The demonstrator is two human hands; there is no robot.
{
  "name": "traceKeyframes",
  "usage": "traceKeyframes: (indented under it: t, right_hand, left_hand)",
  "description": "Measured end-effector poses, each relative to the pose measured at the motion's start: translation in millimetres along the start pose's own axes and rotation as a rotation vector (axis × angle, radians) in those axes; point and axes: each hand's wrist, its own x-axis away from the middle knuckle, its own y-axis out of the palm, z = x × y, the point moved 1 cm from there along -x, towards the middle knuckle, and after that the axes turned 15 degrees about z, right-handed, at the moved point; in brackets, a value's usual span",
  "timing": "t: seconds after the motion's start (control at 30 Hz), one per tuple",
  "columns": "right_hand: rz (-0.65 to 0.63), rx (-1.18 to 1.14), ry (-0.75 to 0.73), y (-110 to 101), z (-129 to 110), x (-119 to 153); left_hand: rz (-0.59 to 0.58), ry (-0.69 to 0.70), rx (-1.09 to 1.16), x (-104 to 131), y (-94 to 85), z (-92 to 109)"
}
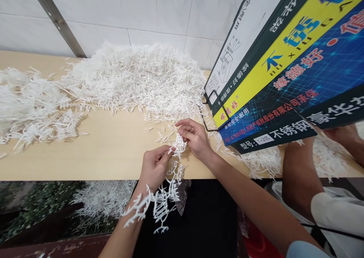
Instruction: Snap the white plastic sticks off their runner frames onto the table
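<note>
My left hand (155, 166) is closed on a white branched plastic piece (161, 205), whose forked ends hang down over my wrist and past the table's front edge. My right hand (195, 137) pinches the upper part of the same white plastic, its fingers bent just above and to the right of my left fingertips. Small loose white sticks (165, 136) lie on the table beside my right fingers. Behind both hands rises a large heap of small white plastic pieces (142, 80).
A wooden table (108, 144) runs along a tiled wall. More white branched pieces (31, 102) lie at the left. A large printed box (284, 72) leans at the right, with a black wire stand (209, 112) at its corner. Another person's arm (298, 174) is beyond it.
</note>
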Motion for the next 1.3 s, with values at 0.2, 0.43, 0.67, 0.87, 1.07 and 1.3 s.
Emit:
traceKeyframes:
  t: [0.2, 0.43, 0.67, 0.87, 1.07, 1.3]
  right_hand:
    - [0.037, -0.045, -0.042, 3, -2, 3]
    - [-0.239, 0.038, -0.015, 3, -11, 3]
    - [-0.349, 0.274, -0.019, -3, -13, 0]
    - [-0.261, 0.349, -0.064, -4, 0, -3]
    - [-0.250, 0.352, -0.112, -5, 1, -5]
    - [-0.251, 0.346, -0.091, -2, -2, -2]
  left_hand:
    - [0.143, 0.067, -0.077, 3, 3.0, -9]
    - [0.066, 0.021, -0.135, 1, 2.4, -6]
    - [0.139, 0.050, -0.217, 0, -0.7, -9]
    - [0.105, 0.131, -0.305, 3, 3.6, -4]
    - [-0.018, 0.135, -0.375, -2, 7.7, 1]
    - [-0.080, 0.165, -0.419, -6, 4.7, -2]
